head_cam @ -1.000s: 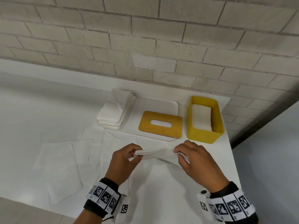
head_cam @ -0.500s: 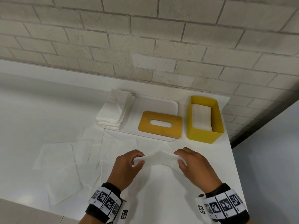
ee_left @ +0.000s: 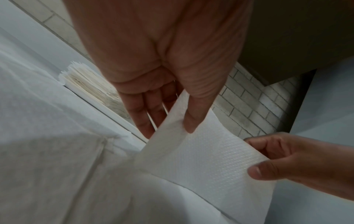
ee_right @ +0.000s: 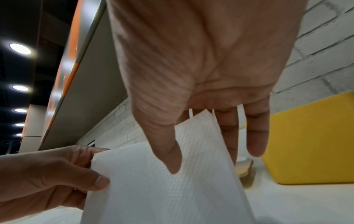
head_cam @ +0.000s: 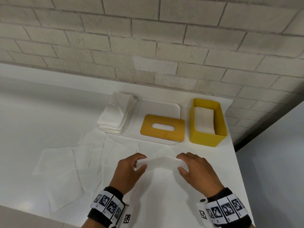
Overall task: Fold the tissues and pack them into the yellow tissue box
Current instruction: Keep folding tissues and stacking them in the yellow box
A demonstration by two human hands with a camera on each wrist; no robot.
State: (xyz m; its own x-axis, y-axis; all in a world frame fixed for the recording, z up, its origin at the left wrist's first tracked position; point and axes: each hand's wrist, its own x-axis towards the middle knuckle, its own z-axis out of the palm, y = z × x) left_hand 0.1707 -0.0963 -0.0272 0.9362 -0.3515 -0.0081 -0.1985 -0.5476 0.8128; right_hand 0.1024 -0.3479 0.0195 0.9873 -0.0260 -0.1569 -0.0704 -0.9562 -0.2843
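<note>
Your head view is evenly lit and bright; the white table [head_cam: 49,112] nearly blows out, so the flat tissue sheets [head_cam: 62,162] barely separate from it. Soft shadows only, under the yellow tissue box [head_cam: 207,139]. Brick wall [head_cam: 148,38] lines bow toward the edges, wide-angle distortion. Your wrist views are dimmer, with close palms soft and slightly blurred. Round ceiling lights [ee_right: 20,48] flare at the right wrist view's left edge against a dark background.
</note>
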